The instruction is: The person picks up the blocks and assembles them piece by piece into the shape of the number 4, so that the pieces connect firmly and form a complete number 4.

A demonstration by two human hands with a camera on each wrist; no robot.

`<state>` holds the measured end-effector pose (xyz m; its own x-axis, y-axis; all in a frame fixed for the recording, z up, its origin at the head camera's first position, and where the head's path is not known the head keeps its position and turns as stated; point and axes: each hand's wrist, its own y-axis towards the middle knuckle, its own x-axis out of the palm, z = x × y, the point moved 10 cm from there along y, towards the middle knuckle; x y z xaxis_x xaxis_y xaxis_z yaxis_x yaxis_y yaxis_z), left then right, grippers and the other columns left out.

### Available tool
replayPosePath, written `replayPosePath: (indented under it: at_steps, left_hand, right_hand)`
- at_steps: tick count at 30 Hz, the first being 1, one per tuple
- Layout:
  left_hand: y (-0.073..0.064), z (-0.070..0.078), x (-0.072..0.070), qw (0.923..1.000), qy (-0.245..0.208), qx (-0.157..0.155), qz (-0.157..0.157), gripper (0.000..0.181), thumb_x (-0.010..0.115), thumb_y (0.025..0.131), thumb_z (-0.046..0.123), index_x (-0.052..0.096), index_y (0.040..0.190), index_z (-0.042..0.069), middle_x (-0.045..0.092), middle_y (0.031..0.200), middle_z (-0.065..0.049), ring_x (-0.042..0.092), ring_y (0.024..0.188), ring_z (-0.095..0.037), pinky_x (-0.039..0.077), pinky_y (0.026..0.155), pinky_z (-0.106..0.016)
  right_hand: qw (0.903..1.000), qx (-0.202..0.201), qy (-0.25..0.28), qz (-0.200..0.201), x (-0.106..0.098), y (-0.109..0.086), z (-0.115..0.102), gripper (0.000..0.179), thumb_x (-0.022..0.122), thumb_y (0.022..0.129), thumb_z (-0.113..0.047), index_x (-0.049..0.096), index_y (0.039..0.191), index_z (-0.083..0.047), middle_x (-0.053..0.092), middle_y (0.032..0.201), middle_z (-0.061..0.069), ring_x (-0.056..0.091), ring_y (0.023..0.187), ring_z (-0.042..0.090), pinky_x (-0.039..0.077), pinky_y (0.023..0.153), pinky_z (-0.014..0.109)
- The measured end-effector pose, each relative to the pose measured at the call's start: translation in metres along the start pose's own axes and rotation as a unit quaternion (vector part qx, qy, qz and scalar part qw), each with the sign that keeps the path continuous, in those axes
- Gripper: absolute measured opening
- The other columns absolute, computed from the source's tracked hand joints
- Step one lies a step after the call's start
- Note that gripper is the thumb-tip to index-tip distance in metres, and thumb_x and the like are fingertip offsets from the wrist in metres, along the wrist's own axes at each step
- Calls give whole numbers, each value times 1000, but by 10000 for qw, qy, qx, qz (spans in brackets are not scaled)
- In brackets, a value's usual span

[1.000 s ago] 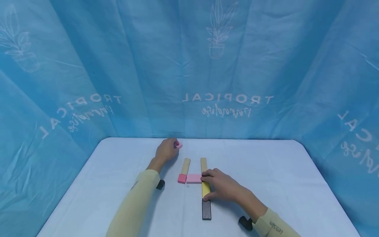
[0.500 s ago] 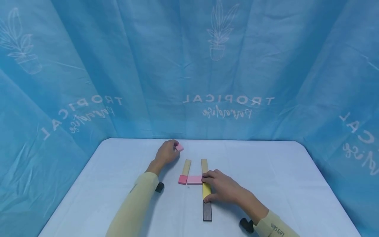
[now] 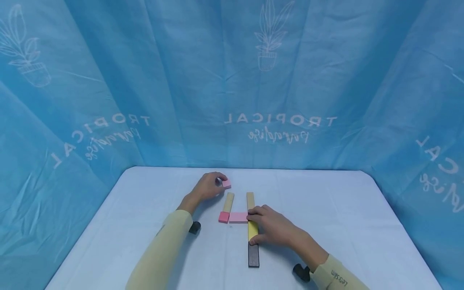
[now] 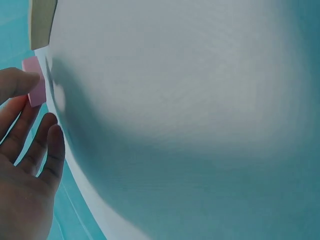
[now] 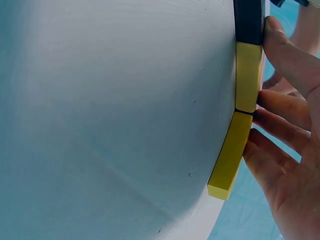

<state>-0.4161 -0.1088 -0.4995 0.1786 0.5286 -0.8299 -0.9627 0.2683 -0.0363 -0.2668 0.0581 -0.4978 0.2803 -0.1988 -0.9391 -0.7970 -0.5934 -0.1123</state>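
My left hand [image 3: 210,186] pinches a small pink block [image 3: 226,184] between thumb and fingers, close over the table's far part. In the left wrist view, the thumb lies on this pink block [image 4: 37,92], while the other fingers spread away from it. My right hand [image 3: 272,226] rests with extended fingers on a straight row of blocks. That row has a beige block [image 3: 250,199] at the far end, a yellow block [image 3: 253,231] in the middle and a dark grey block [image 3: 253,255] nearest me. The right wrist view shows fingertips along the row's edge.
Left of the row, a pink oblong block [image 3: 238,218] lies crosswise, a darker pink block [image 3: 223,217] beside it. Another beige block [image 3: 228,202] runs away from that block, slightly slanted. A white cloth covers the table [image 3: 311,193]; blue printed curtains [image 3: 203,80] enclose it.
My left hand has moved to the right and slightly nearer, carrying the small pink block toward the far end of the left beige block. My right hand stays on the row.
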Motion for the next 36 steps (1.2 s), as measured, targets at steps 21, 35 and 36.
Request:
replayPosePath:
  at_steps: [21,35,36]
  left_hand:
    - [-3,17,13,9964,95,361,-767,26,69,88,18,69,113,23,62,115,4,55,106,-18,47,91,-38]
    - [-6,17,10,9968,49,450,-663,34,64,86,8,67,117,21,60,123,3,54,112,-21,44,96,-42]
    - [-6,17,9,9973,14,414,-611,34,63,85,8,67,116,21,59,123,3,53,113,-22,44,96,-43]
  right_hand:
    - [10000,-8,-26,48,-2,0,-1,80,69,70,-67,58,135,-20,48,138,-4,44,122,17,44,98,38]
    - [10000,45,40,-49,2,1,2,81,68,70,-67,56,137,-23,46,140,-5,42,125,18,42,100,39]
    - [10000,42,28,-54,2,1,2,81,68,70,-68,55,137,-23,46,140,-5,42,125,17,43,100,39]
